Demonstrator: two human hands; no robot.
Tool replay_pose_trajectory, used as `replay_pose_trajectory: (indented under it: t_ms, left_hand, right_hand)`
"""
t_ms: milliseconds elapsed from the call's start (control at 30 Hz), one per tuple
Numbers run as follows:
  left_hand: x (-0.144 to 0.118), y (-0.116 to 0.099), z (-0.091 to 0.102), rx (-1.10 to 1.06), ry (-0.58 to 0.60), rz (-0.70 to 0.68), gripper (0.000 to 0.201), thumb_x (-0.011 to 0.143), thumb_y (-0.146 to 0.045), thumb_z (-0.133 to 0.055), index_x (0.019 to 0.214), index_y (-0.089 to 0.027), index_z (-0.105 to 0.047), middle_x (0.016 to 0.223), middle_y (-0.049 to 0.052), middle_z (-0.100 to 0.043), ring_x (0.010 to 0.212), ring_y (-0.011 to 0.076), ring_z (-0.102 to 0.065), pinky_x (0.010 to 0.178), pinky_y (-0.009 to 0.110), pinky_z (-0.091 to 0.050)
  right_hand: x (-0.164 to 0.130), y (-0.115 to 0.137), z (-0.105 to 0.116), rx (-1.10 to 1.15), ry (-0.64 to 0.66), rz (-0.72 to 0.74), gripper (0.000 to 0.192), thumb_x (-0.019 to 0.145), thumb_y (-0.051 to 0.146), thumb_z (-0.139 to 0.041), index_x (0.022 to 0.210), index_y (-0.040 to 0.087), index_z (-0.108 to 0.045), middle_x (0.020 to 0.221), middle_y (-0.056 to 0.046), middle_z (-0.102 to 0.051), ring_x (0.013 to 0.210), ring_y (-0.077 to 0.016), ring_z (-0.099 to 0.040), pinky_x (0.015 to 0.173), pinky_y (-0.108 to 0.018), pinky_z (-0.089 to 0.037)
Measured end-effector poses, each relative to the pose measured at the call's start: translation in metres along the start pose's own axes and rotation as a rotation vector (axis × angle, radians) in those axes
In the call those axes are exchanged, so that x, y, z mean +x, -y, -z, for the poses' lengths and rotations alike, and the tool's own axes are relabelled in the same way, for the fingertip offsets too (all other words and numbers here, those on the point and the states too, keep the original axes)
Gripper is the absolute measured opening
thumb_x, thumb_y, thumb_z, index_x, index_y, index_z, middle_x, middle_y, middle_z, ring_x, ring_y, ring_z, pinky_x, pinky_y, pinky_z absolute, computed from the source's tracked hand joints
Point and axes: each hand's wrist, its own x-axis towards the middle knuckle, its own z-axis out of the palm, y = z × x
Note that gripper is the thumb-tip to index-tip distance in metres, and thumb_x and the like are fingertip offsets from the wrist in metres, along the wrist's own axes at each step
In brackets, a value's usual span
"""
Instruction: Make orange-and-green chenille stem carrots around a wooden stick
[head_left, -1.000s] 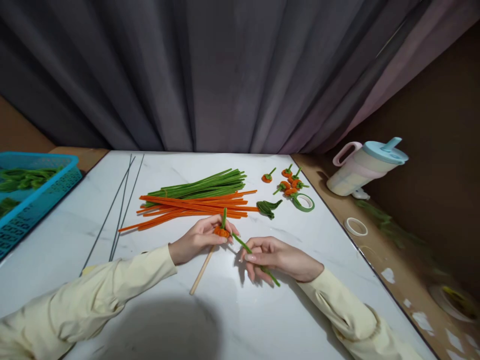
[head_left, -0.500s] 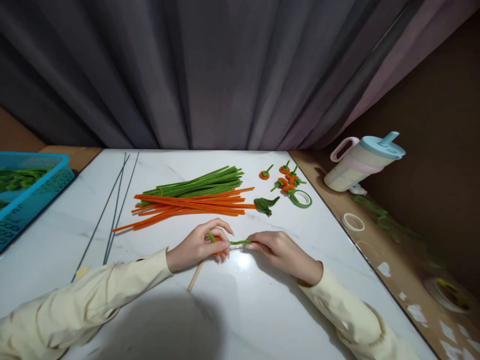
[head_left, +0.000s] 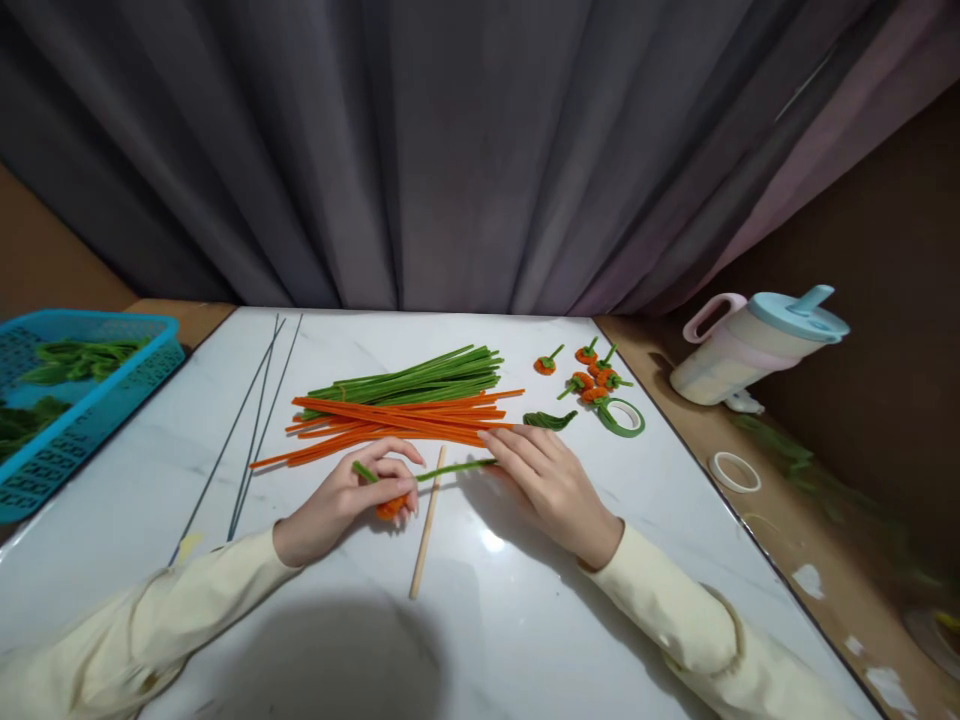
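My left hand (head_left: 341, 502) is closed around a small fuzzy orange ball (head_left: 391, 508), with a short green end sticking up by its thumb. From these fingers a green pipe cleaner (head_left: 454, 469) stretches right to my right hand (head_left: 553, 492), whose fingertips close over its far end; the thumb is mostly hidden. A thin wooden stick (head_left: 426, 535) lies on the table between both hands, passing under the pipe cleaner. Just beyond are orange pipe cleaners (head_left: 405, 412) and a bundle of green pipe cleaners (head_left: 420, 375).
Several finished orange pieces with green stems (head_left: 545, 366) sit at the back right, near a roll of green tape (head_left: 636, 418) and dark green leaves (head_left: 551, 420). Thin wires (head_left: 255, 430) and a blue basket (head_left: 169, 345) are leftward. A lidded cup (head_left: 739, 350) and white ring (head_left: 735, 472) stand right.
My hands have moved apart, and more of the green pipe cleaner shows between them. The wooden stick, earlier partly behind my left hand, now lies in view. The whole view has shifted slightly.
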Motion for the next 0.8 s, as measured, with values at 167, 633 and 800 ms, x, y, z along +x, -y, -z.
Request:
replay_pose_trajectory:
  t_ms: [167, 633, 800]
  left_hand:
    - [-0.015, 0.012, 0.026, 0.064, -0.228, -0.096, 0.020, 0.082, -0.029, -0.061, 0.096, -0.018, -0.051, 0.069, 0.002, -0.063, 0.062, 0.0143, -0.056, 0.060, 0.025, -0.043]
    - [-0.021, 0.016, 0.028, -0.023, -0.153, -0.087, 0.023, 0.083, -0.032, -0.059, 0.098, -0.018, -0.047, 0.069, 0.001, -0.061, 0.058, 0.0121, -0.053, 0.048, 0.021, -0.038]
    - [-0.024, 0.010, 0.018, -0.094, -0.112, -0.011, 0.023, 0.082, -0.032, -0.061, 0.094, -0.017, -0.049, 0.070, 0.002, -0.062, 0.058, 0.0109, -0.050, 0.048, 0.020, -0.035]
  right_hand:
    - [0.012, 0.025, -0.008, -0.048, 0.126, 0.383, 0.024, 0.094, 0.008, -0.036, 0.091, 0.010, -0.060, 0.091, -0.011, -0.062, 0.078, -0.0189, -0.053, 0.064, -0.033, -0.038]
    - [0.045, 0.058, -0.007, 0.125, 0.590, 0.217, 0.013, 0.088, 0.010, -0.045, 0.085, 0.012, -0.058, 0.077, -0.007, -0.059, 0.066, -0.0185, -0.052, 0.060, -0.031, -0.039]
    - [0.020, 0.040, 0.012, 0.809, 0.426, -0.452, 0.018, 0.093, 0.020, -0.039, 0.098, 0.014, -0.055, 0.086, -0.006, -0.060, 0.070, -0.0130, -0.052, 0.063, -0.024, -0.041]
